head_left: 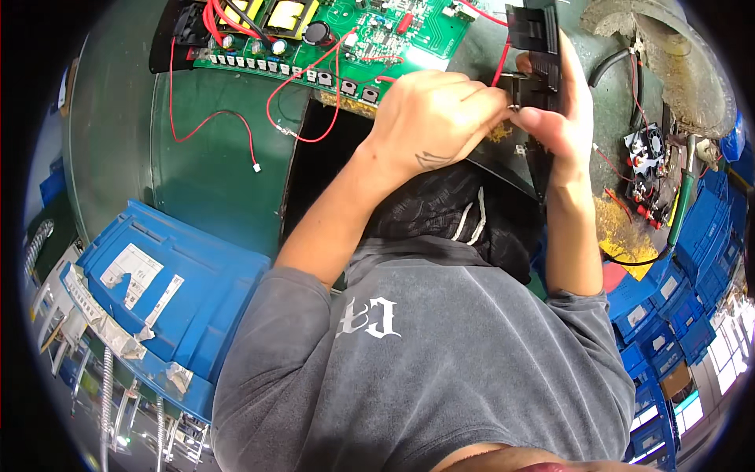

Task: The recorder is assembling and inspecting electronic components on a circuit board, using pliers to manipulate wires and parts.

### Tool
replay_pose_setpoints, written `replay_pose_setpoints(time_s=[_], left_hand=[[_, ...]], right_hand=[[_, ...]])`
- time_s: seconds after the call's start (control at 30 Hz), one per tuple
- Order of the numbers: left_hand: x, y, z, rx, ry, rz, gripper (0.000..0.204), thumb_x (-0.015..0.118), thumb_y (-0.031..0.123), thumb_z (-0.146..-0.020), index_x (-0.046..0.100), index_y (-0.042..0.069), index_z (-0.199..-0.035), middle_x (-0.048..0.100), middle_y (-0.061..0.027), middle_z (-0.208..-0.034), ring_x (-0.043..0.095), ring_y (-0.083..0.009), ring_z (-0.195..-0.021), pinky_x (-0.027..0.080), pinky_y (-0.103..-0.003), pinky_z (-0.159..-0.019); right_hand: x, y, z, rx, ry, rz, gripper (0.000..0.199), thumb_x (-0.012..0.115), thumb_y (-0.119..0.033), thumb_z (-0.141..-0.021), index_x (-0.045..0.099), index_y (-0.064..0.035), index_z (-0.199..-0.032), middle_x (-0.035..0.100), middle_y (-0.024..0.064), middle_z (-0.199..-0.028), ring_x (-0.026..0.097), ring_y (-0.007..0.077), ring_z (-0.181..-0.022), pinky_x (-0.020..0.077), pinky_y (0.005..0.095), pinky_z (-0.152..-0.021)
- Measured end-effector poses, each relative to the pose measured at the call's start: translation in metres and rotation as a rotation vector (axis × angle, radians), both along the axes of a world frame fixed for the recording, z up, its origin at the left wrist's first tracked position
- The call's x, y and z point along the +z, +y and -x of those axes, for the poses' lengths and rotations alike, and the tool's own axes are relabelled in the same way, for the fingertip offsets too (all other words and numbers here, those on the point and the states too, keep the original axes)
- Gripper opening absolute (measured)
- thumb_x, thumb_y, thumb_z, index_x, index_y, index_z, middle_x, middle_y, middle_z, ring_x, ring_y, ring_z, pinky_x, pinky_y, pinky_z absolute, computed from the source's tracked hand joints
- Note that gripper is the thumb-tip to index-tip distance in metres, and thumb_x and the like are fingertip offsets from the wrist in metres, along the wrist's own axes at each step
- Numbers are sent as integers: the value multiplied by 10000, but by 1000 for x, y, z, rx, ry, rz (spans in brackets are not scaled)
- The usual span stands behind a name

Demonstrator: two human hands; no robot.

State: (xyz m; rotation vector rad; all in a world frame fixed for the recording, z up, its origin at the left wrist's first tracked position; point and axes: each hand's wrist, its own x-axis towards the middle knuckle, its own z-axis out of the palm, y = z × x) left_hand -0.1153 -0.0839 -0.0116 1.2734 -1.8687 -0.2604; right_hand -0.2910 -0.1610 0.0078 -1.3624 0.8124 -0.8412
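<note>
Two blue plastic crates [181, 291] sit left of the black panel [539, 55], holding white paper slips. That flat, hard panel stands upright, long axis up-down, above the green tabletop [212, 173]. Left hand [436, 118] curls narrow, fingertips pinching at its middle; right hand [562, 118] grips its edge. Left of the panel lies a green circuit board [370, 39] with red wires [212, 118].
</note>
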Motion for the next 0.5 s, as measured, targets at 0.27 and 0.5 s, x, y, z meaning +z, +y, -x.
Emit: replay_pose_setpoints(time_s=[0.27, 0.5], left_hand=[[-3, -4, -2, 9, 33, 35, 95, 751, 109, -869, 707, 48, -928, 687, -86, -799, 654, -272, -704, 513, -378, -609], [1, -5, 9, 143, -58, 0, 87, 756, 114, -864, 717, 71, -929, 676, -66, -763, 630, -267, -654, 506, -369, -609]], right_hand=[[14, 3, -5, -44, -49, -311, 501, 665, -275, -844, 570, -5, -1256, 611, 35, -885, 534, 96, -688, 403, 232, -561], [28, 5, -20, -82, -96, -219, 674, 690, -245, -859, 453, -13, -1445, 631, 48, -884, 547, 105, -623, 420, 228, -513]])
